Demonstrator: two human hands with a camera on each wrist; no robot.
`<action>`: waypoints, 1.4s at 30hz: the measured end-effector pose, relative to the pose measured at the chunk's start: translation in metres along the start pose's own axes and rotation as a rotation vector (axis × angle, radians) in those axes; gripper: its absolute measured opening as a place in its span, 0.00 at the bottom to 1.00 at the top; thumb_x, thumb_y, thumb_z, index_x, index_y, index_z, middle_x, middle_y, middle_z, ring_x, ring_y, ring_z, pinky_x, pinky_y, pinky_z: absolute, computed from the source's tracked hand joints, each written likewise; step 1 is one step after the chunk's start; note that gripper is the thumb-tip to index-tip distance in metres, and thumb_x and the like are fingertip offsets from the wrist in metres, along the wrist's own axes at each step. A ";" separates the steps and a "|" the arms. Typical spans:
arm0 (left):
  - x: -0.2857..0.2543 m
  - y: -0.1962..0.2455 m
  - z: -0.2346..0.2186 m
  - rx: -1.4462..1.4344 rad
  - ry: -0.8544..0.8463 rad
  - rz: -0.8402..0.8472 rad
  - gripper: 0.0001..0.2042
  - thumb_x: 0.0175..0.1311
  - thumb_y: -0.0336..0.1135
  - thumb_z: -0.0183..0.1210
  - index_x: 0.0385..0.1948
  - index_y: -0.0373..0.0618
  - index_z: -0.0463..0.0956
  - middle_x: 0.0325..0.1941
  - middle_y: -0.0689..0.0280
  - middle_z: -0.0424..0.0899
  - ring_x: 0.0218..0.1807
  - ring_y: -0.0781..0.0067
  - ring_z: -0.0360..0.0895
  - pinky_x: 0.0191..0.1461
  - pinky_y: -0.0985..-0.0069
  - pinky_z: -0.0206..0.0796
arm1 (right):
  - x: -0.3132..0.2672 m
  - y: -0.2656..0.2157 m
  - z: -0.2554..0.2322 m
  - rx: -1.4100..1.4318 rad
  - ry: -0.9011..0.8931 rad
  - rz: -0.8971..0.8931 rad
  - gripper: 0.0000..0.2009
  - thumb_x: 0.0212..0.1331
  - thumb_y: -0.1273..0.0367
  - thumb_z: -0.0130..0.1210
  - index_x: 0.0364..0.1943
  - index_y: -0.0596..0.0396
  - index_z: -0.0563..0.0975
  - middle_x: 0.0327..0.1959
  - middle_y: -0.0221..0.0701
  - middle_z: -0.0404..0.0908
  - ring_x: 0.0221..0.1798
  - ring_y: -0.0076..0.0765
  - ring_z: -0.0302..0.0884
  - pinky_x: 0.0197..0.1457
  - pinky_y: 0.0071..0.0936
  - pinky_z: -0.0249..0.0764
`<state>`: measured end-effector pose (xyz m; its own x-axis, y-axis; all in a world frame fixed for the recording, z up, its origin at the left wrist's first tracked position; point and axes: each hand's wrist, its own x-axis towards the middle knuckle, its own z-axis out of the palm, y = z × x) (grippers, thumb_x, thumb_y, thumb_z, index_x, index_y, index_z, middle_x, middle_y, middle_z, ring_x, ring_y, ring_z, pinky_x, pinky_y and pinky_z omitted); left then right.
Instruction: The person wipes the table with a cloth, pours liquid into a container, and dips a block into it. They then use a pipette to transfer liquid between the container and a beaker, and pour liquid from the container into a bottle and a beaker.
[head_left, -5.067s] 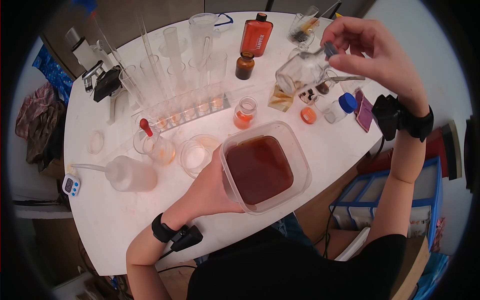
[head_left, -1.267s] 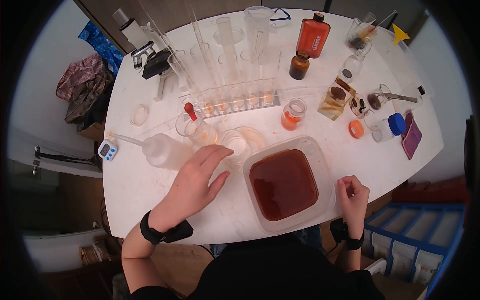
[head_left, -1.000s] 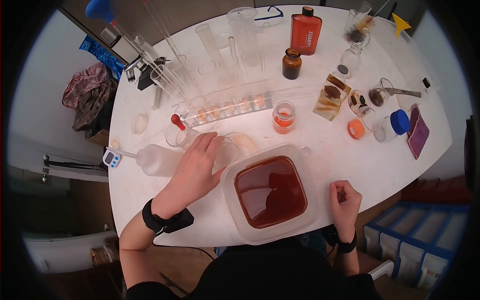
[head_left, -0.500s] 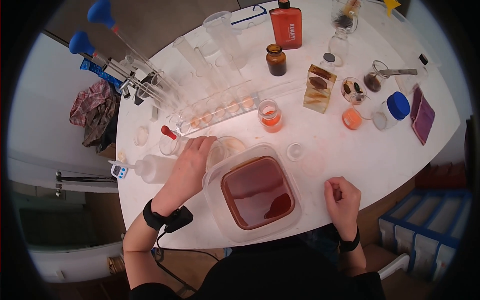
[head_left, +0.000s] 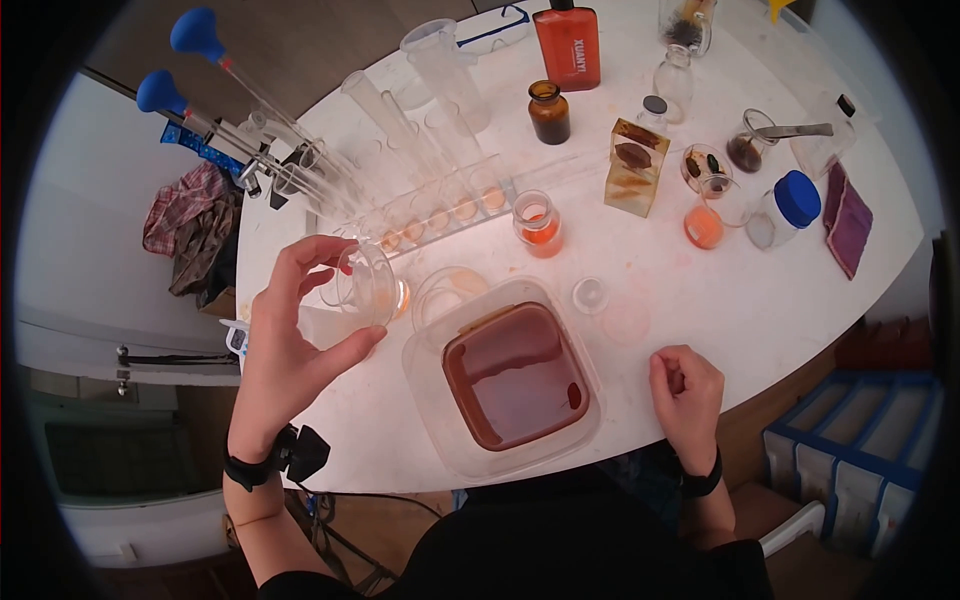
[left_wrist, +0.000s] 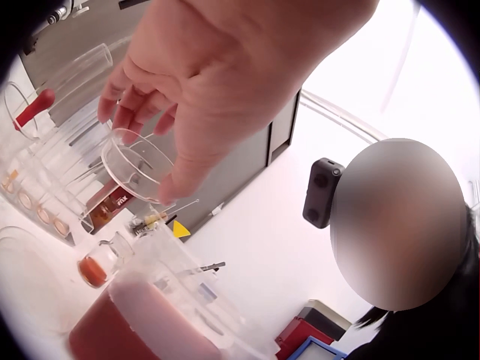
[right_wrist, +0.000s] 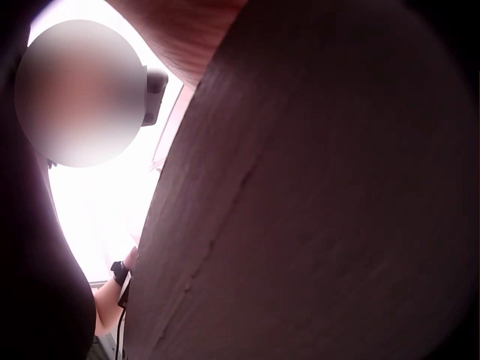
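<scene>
My left hand grips a small clear glass beaker between thumb and fingers, lifted off the white table and tilted, with an orange tint at its bottom. In the left wrist view the left hand holds the same beaker above the table. A square clear plastic tub of brown-red liquid sits just right of it, near the front edge. My right hand rests on the table as a curled fist, holding nothing that shows. The right wrist view shows only a dark surface.
A rack of test tubes and blue-bulbed pipettes stand behind the beaker. A glass dish, an orange-filled jar, an amber bottle, a red bottle, a specimen block and a blue-capped jar crowd the far side.
My left hand has closed round the beaker beside the tub and lifted it up and to the left. The right fist has stayed near the table's front edge.
</scene>
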<state>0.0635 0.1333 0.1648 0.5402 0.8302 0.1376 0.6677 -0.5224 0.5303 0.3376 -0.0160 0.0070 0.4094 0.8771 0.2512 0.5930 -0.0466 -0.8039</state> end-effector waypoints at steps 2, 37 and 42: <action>-0.003 0.008 -0.005 -0.124 0.003 -0.047 0.26 0.41 0.26 0.66 0.45 0.41 0.66 0.53 0.60 0.72 0.55 0.68 0.68 0.57 0.69 0.63 | 0.000 0.000 0.000 -0.006 0.001 -0.002 0.03 0.50 0.77 0.56 0.25 0.60 0.73 0.16 0.34 0.73 0.16 0.29 0.70 0.19 0.21 0.64; 0.026 0.064 0.039 0.180 -0.563 0.513 0.22 0.38 0.26 0.65 0.40 0.40 0.68 0.47 0.55 0.73 0.45 0.54 0.72 0.45 0.67 0.69 | -0.001 0.002 -0.002 0.034 0.003 -0.006 0.03 0.49 0.78 0.56 0.25 0.60 0.73 0.18 0.34 0.74 0.18 0.29 0.74 0.20 0.21 0.69; 0.026 0.063 0.043 0.193 -0.582 0.526 0.22 0.40 0.26 0.65 0.41 0.40 0.67 0.49 0.54 0.72 0.44 0.54 0.73 0.45 0.67 0.69 | -0.001 0.002 -0.001 0.031 0.002 -0.001 0.03 0.49 0.78 0.56 0.25 0.60 0.74 0.18 0.34 0.74 0.18 0.29 0.74 0.20 0.20 0.69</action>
<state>0.1417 0.1132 0.1659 0.9528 0.2600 -0.1566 0.3000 -0.8849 0.3563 0.3394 -0.0180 0.0056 0.4100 0.8763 0.2529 0.5715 -0.0307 -0.8200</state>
